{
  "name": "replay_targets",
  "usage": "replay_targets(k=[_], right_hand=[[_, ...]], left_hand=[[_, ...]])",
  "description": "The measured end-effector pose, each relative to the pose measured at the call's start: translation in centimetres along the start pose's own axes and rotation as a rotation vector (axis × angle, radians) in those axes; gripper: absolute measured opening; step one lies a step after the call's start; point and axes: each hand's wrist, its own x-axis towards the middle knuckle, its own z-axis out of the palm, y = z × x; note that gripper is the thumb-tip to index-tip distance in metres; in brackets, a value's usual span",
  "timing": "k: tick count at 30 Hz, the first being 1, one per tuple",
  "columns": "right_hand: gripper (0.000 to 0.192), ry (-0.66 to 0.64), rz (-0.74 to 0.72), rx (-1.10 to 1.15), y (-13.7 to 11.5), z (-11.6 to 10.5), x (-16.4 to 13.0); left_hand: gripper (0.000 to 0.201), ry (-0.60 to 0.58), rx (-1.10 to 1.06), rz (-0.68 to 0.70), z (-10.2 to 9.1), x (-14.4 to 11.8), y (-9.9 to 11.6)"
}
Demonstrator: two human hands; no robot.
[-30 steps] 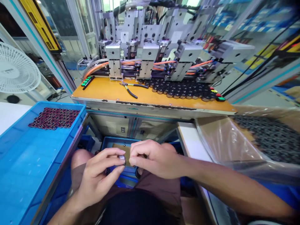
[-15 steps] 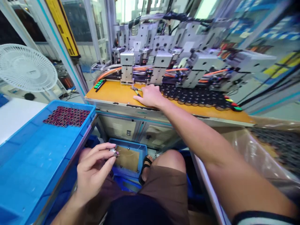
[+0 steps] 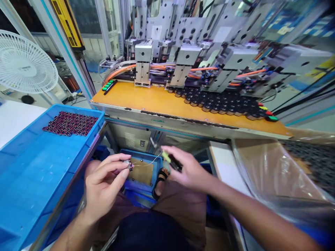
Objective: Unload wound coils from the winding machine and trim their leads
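two hands: left [image 3: 104,184], right [image 3: 190,170]; one pliers [image 3: 167,157]; one coil [image 3: 128,165]; one fan [image 3: 24,62]; two blue trays [image 3: 31,174].

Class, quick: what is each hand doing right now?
Left hand: closed on a small coil pinched at the fingertips.
Right hand: closed on the pliers, tips near the coil's thin wire.

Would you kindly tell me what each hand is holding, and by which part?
The left hand pinches a small coil by its body; the right hand grips pliers by the handles.

Small coil [image 3: 128,165] in left hand [image 3: 104,184], cutters [image 3: 167,157] in right hand [image 3: 190,170] (thin wire between).
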Motion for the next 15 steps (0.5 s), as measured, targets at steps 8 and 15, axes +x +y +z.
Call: replay_targets(k=[8,15], right_hand=[[0.072,-0.014,0.050,0.463,-6.4,3.1,-3.9],[0.077,-0.033,0.018,0.560,-6.9,2.8,-2.5]], left_hand=[[0.028,-0.053,-0.018,-0.007,0.8,0.2,0.6],[0.029,-0.072,-0.044,-0.013,1.3,0.2,0.8]])
